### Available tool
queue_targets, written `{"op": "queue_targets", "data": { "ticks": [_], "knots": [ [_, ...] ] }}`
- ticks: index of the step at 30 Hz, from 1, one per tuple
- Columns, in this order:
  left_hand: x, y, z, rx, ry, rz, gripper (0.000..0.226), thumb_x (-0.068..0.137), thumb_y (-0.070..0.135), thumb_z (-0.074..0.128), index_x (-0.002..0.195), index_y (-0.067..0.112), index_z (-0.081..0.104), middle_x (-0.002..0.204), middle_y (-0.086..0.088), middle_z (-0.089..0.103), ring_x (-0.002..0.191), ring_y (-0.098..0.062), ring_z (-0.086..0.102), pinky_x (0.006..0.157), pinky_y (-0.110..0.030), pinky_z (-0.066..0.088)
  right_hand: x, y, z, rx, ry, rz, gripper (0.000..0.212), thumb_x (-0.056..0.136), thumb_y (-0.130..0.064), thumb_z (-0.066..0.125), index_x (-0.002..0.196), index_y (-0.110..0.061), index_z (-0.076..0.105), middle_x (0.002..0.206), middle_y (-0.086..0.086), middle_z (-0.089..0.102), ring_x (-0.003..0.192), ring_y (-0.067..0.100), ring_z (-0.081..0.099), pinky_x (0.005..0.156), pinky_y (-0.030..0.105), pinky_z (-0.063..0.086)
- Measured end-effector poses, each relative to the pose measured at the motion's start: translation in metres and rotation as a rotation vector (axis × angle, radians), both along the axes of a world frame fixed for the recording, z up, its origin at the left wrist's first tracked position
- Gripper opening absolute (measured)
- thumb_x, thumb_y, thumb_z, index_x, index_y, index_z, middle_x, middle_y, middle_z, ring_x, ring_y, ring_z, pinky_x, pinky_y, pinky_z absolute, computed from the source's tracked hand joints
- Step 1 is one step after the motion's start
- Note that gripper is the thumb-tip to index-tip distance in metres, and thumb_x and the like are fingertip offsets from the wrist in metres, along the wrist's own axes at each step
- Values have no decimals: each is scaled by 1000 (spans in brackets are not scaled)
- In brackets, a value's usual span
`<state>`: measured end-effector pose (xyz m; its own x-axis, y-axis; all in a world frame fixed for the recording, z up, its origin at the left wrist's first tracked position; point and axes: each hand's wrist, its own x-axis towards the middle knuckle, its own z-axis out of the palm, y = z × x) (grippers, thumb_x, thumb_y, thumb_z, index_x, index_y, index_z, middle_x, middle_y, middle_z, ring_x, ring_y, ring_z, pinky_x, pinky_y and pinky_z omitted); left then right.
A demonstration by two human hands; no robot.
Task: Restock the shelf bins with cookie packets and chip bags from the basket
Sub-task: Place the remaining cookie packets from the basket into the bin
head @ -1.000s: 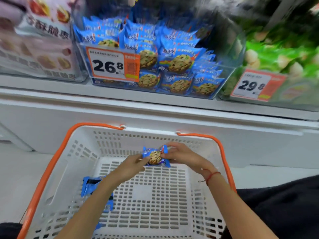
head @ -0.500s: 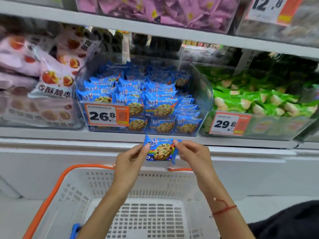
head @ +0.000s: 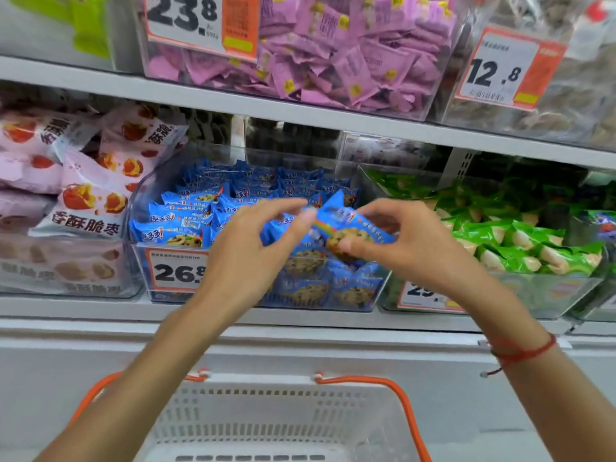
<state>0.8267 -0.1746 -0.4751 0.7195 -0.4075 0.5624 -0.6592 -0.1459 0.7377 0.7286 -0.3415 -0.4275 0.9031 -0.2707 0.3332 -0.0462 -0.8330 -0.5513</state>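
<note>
Both hands have risen from the basket rim to the bin: with left hand loosened, only right hand pinches the cookie packet, which could slip short.

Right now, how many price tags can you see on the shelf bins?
4. The 23.8 tag on the upper pink-packet bin; the 12.8 tag upper right; the 26.8 tag on the cookie bin; a tag on the green bin, partly hidden by the right hand.
</note>
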Motion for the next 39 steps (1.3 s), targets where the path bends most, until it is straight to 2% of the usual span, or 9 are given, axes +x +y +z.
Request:
{"op": "queue_targets", "data": {
  "ticks": [2,5,8,11,17,22,27,33,39],
  "knots": [
    [23,-11,12,130,-163,123,35,92,56,42,114,37,62,112,24,61,111,-3,48,88,-25,37,8,-12,10,-76,-60,-150,35,75,-35,77,106,-26,64,83,-12,67,81,7,63,78,29,49],
    [61,-35,16,568,-352,253,40,100,41,39,134,25,52,134,5,54,126,-19,40,99,-37,33,35,-22,19,-275,5,-265,44,79,-35,74,119,-26,59,96,-5,62,101,20,59,79,30,41],
    [77,-49,5,777,-287,235,45,101,40,32,142,22,43,145,-1,43,133,-23,31,105,-40,29,71,-34,18,-419,95,-317,46,82,-33,70,124,-22,56,121,9,61,114,33,54,87,36,44],
    [80,-49,-2,743,-286,234,46,102,42,28,141,24,44,146,2,41,134,-21,28,106,-39,27,109,-47,14,-515,177,-323,45,85,-29,66,126,-16,54,125,16,56,114,37,53,88,38,45],
    [79,-47,-5,717,-317,243,44,102,42,27,139,28,46,144,5,42,133,-19,29,106,-37,27,158,-70,-2,-576,319,-239,39,87,-8,62,124,-12,50,122,15,56,107,33,56,76,30,42],
    [81,-49,-7,689,-313,244,43,101,43,26,138,32,46,144,9,42,133,-17,28,106,-36,25,172,-85,2,-669,341,-272,39,86,-10,67,123,-20,61,125,11,60,112,32,58,92,38,49],
    [83,-49,-9,681,-317,252,44,101,44,26,138,33,46,144,8,42,134,-17,27,107,-36,25,185,-88,-8,-755,269,-360,31,90,-6,60,121,-12,62,122,13,61,110,33,59,93,41,50],
    [83,-50,-8,688,-307,250,43,101,43,27,137,33,47,144,7,42,134,-17,27,107,-37,25,191,-86,-18,-704,327,-283,36,89,0,59,124,-8,59,126,15,59,116,34,56,96,44,49],
    [80,-48,-4,718,-287,225,44,101,45,27,138,30,47,144,5,42,134,-19,27,106,-38,25,165,-74,1,-621,468,-194,46,87,1,57,132,-6,48,123,15,56,107,30,57,83,31,50]
  ]
}}
